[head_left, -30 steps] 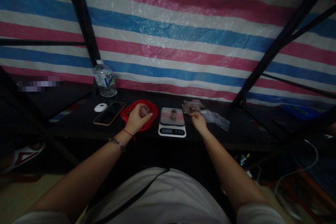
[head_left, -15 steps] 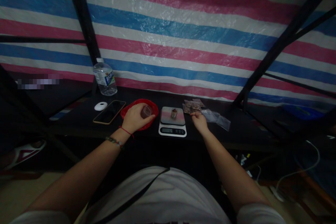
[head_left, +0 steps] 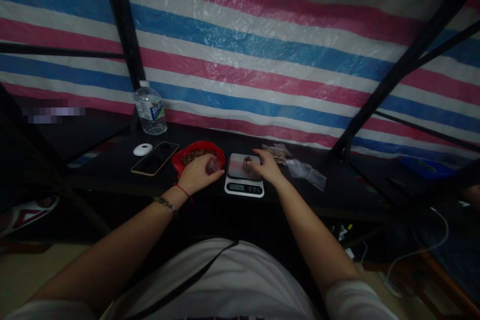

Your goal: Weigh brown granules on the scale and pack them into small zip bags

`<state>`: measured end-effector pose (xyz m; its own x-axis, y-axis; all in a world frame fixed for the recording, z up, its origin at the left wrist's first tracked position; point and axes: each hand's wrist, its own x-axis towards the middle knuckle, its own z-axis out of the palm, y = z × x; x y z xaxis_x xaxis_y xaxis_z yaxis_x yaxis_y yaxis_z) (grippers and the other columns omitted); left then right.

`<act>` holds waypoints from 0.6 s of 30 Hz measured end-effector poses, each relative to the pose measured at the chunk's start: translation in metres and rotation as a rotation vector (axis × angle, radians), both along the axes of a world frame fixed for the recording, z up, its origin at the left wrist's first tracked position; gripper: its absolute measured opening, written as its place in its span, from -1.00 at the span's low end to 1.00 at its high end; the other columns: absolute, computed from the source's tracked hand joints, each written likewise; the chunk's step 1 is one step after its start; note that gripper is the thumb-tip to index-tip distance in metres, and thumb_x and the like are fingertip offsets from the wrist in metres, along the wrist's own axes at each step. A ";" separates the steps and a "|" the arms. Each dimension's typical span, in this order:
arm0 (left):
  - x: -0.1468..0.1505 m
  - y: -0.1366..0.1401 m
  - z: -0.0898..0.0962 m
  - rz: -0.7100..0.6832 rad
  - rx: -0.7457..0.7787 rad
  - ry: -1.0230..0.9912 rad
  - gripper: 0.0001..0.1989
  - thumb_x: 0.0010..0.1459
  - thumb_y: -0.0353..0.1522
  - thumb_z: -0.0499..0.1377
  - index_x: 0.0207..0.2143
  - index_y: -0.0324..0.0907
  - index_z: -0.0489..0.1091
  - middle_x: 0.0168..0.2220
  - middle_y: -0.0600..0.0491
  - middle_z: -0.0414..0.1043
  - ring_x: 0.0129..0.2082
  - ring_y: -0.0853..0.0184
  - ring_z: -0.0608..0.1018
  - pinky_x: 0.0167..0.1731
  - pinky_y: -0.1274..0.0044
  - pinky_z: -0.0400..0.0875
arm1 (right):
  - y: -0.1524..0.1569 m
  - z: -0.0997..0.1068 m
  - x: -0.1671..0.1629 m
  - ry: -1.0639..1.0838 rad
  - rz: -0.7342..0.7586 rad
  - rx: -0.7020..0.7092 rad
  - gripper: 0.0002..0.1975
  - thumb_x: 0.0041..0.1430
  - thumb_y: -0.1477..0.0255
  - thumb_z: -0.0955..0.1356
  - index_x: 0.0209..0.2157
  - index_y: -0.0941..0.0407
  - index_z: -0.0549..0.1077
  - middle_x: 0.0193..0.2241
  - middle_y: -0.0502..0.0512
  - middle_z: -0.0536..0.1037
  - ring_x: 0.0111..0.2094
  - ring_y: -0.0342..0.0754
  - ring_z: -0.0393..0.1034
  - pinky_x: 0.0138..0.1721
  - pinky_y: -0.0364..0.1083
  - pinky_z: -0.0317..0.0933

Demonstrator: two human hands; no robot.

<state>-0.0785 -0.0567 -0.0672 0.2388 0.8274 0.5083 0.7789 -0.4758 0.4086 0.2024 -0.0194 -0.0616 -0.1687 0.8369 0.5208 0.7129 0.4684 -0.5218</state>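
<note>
Small metal cup (head_left: 246,162) on digital scale (head_left: 235,170), right hand (head_left: 268,167) at cup.
I see the right fingers spread beside the cup; I cannot tell whether they grip it. Left of the scale, the left hand (head_left: 195,174) clamps a clear plastic container (head_left: 213,165) by the red bowl (head_left: 175,164). Apparently done: filled bags (head_left: 279,155) right of the scale. Apparently left: flat bags (head_left: 316,178) farther right, brown pieces (head_left: 192,157) in the bowl.

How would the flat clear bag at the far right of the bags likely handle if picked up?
The bag is probably floppy, since it looks thin. It's likely very light: nothing shows inside. It might drag the neighbouring bag, as they seem to overlap.
</note>
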 end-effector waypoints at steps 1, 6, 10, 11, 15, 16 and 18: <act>0.001 0.000 0.000 -0.004 0.005 -0.002 -0.45 0.04 0.02 0.14 -0.06 -0.17 0.37 -0.07 -0.11 0.47 -0.05 0.07 0.50 -0.03 0.32 0.35 | 0.001 0.001 -0.005 -0.041 -0.006 -0.021 -0.53 -0.05 0.25 0.44 -0.08 0.14 0.48 -0.07 0.22 0.51 0.04 0.11 0.32 0.12 0.12 0.10; 0.005 -0.005 0.005 -0.026 0.044 -0.067 -0.52 0.05 -0.04 0.15 -0.10 -0.18 0.36 -0.11 -0.08 0.48 -0.09 0.13 0.51 -0.05 0.35 0.37 | 0.002 0.004 -0.022 0.045 -0.002 -0.072 -0.67 -0.09 0.38 0.45 -0.20 0.13 0.53 -0.20 0.15 0.56 -0.05 0.08 0.39 0.11 0.14 0.12; 0.012 -0.013 0.014 -0.054 0.044 -0.138 -0.55 0.04 -0.06 0.18 -0.13 -0.16 0.35 -0.13 -0.05 0.48 -0.11 0.17 0.52 -0.07 0.38 0.38 | -0.014 0.017 -0.036 0.332 0.161 -0.153 -0.58 -0.05 0.42 0.40 -0.08 0.12 0.46 -0.12 0.14 0.52 -0.16 -0.04 0.45 -0.04 -0.01 0.29; 0.014 -0.016 0.017 -0.068 0.033 -0.145 -0.54 0.02 -0.06 0.20 -0.12 -0.16 0.34 -0.13 -0.05 0.48 -0.11 0.17 0.52 -0.07 0.38 0.38 | -0.020 0.021 -0.039 0.370 0.205 -0.160 -0.56 -0.05 0.42 0.41 -0.06 0.11 0.44 -0.09 0.14 0.50 -0.15 -0.05 0.45 -0.06 -0.04 0.30; 0.025 -0.030 0.023 -0.134 -0.047 -0.161 -0.49 -0.03 -0.05 0.23 -0.10 -0.15 0.32 -0.17 -0.03 0.48 -0.18 0.18 0.53 -0.16 0.40 0.40 | -0.045 0.034 -0.050 0.461 0.351 -0.221 -0.45 -0.11 0.40 0.47 -0.01 0.06 0.37 -0.10 0.11 0.50 -0.18 -0.07 0.46 -0.12 -0.06 0.33; 0.028 -0.033 0.023 -0.148 -0.072 -0.172 -0.50 -0.03 -0.06 0.24 -0.11 -0.15 0.31 -0.20 -0.02 0.48 -0.22 0.19 0.53 -0.21 0.42 0.40 | -0.050 0.036 -0.052 0.469 0.375 -0.245 -0.44 -0.13 0.40 0.48 -0.02 0.07 0.36 -0.13 0.09 0.52 -0.20 -0.07 0.46 -0.14 -0.06 0.34; 0.032 -0.039 0.024 -0.168 -0.106 -0.200 -0.52 -0.03 -0.07 0.24 -0.13 -0.15 0.30 -0.24 0.00 0.47 -0.28 0.22 0.53 -0.28 0.45 0.40 | -0.059 0.039 -0.054 0.446 0.405 -0.272 -0.50 -0.16 0.38 0.51 -0.11 0.08 0.40 -0.20 0.08 0.54 -0.22 -0.06 0.47 -0.15 -0.05 0.35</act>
